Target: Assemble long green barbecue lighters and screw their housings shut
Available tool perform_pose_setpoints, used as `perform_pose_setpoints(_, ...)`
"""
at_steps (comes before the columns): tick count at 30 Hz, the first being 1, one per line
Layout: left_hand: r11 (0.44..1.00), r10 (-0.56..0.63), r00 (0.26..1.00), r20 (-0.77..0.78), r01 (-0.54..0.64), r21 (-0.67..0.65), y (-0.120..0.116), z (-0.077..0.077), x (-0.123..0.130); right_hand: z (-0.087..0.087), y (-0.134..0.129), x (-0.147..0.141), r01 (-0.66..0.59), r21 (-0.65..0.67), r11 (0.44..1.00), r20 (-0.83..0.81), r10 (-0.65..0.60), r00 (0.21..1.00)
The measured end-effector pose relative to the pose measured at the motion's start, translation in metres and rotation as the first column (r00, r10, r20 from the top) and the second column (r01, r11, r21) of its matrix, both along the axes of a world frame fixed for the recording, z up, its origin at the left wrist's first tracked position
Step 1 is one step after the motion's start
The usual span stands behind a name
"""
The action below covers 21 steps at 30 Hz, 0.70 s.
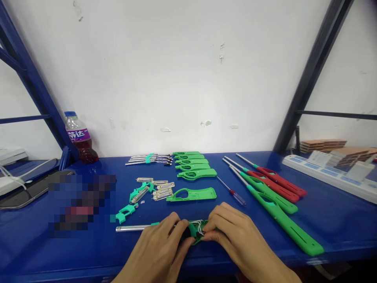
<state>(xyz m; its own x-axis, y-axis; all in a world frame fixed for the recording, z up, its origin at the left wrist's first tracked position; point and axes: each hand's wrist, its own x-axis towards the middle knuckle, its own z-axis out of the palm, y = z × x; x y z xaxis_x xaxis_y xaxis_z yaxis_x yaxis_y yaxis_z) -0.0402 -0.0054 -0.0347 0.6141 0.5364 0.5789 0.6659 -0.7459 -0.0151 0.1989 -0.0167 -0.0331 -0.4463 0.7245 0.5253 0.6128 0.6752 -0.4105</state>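
Note:
At the table's front edge, a half-built utility lighter lies between my hands. Its silver tube points left, and white wires loop out of the open green shell. My left hand is closed on the shell near the tube end, thumb and fingers by a teal part. My right hand is closed at the other end, with fingertips beside the wires; they cover much of the shell. Just behind lies an empty green half-shell. Clear fuel tanks and teal trigger pieces are scattered to its left.
Several green half-shells and a bundle of metal tubes lie at the back. A screwdriver, green lighters and red lighters are on the right. A power strip, a drink bottle and a phone flank them.

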Motion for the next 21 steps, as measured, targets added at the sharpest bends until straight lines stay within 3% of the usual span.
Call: perform_pose_setpoints(21, 0.991, 0.005, 0.999, 0.037, 0.000, -0.132, 0.0025, -0.0002, 0.0002, 0.0051, -0.0072, 0.0002, 0.046, -0.067, 0.997, 0.032, -0.043, 0.999)
